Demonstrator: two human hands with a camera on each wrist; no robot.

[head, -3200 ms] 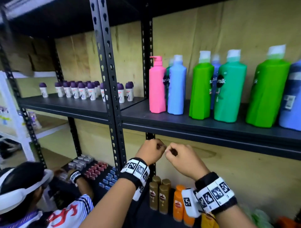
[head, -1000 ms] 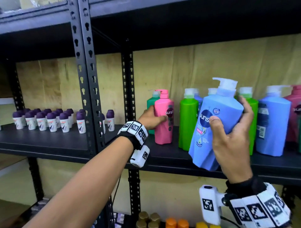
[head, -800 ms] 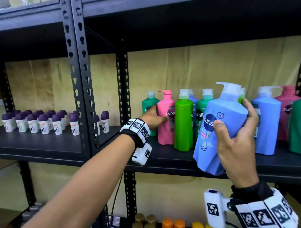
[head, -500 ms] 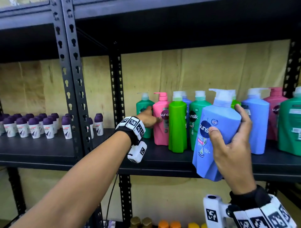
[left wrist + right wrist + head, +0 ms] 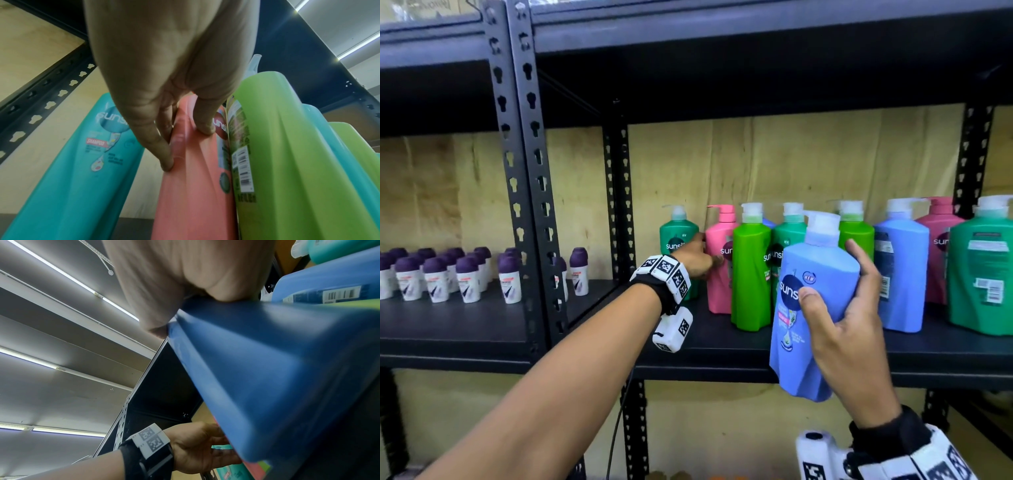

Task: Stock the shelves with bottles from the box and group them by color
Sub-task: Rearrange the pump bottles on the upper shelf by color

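Standing before a black metal shelving unit (image 5: 722,346) with perforated uprights, a person reaches both bare arms toward its middle shelf, each wrist wrapped in a black band carrying white square-patterned markers. Behind the shelves runs a backing of pale yellowish plywood (image 5: 791,161); the wrist views show a grey ceiling with long strip lights (image 5: 82,283) overhead. At about 4 o'clock in the head view, the right hand (image 5: 846,329) wraps its thumb and fingers around a large light blue plastic pump bottle (image 5: 815,274) with a white dispenser top, holding it upright in the air just in front of the shelf edge, not resting on it. At the centre, the left hand (image 5: 697,262) is extended, with straight fingers (image 5: 162,151) pressed against the side of a pink plastic pump bottle (image 5: 719,267) and the thumb on its front; the hand is narrow and grasps nothing. Just to the left of the pink bottle, toward 9 o'clock, stands a teal-green pump bottle (image 5: 678,246); pressed against its right side is a bright lime-green pump bottle (image 5: 751,274). Continuing toward 3 o'clock along the same shelf stand more upright bottles in mixed colours: green, blue, a darker pink and teal. At 9 o'clock, in the neighbouring bay, a cluster of small white roll-on bottles with purple caps (image 5: 465,274) sits on the dark shelf board.
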